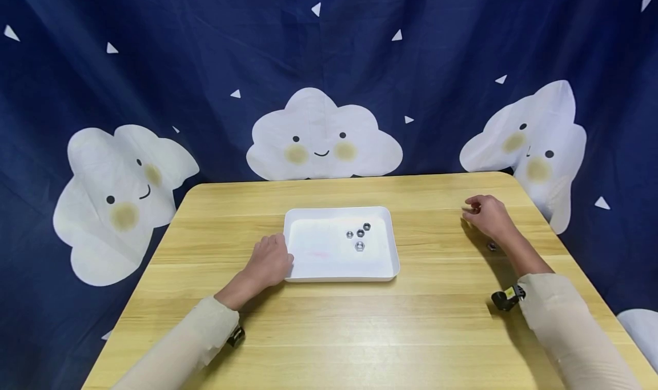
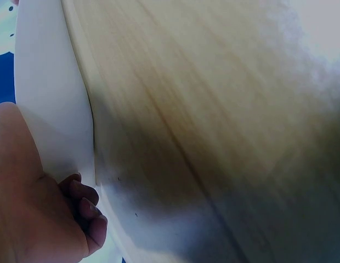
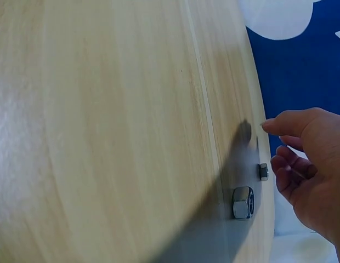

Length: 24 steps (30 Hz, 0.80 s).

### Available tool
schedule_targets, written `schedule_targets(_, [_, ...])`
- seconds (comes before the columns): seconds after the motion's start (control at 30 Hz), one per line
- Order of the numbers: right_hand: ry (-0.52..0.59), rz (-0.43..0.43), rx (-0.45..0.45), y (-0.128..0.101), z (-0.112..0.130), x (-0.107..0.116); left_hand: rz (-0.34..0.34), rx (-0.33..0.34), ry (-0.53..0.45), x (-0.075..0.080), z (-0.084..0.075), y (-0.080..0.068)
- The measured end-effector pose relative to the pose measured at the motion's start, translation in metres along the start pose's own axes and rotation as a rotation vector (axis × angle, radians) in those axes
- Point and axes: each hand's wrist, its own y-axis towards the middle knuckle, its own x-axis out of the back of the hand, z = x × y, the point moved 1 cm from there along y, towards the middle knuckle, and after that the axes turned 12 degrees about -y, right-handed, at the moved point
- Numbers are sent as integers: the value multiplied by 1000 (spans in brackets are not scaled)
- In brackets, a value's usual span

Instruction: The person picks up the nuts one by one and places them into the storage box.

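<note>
A white tray (image 1: pixel 319 256) lies in the middle of the wooden table (image 1: pixel 329 333), with several metal nuts (image 1: pixel 360 234) in its right half. My left hand (image 1: pixel 269 262) holds the tray's near left corner. In the left wrist view its curled fingers (image 2: pixel 85 211) press against the tray's outer wall (image 2: pixel 49 82). My right hand (image 1: pixel 488 216) hovers low over the table's right side, fingers loosely curled and holding nothing I can see. Its fingertips (image 3: pixel 277 164) stop just short of a small nut (image 3: pixel 263 171). A larger nut (image 3: pixel 243 203) lies beside it, seen by the wrist from above (image 1: pixel 492 245).
The table's right edge (image 3: pixel 266 219) runs close behind the two loose nuts. A dark blue cloth with white clouds (image 1: pixel 324 139) hangs behind the table. Small black cameras are strapped to both wrists (image 1: pixel 506 297).
</note>
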Motion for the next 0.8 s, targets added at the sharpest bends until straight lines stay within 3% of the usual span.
schedule_targets(0.8, [-30,57,-67,1,-19,1,5,-1,-1,-1,2,1])
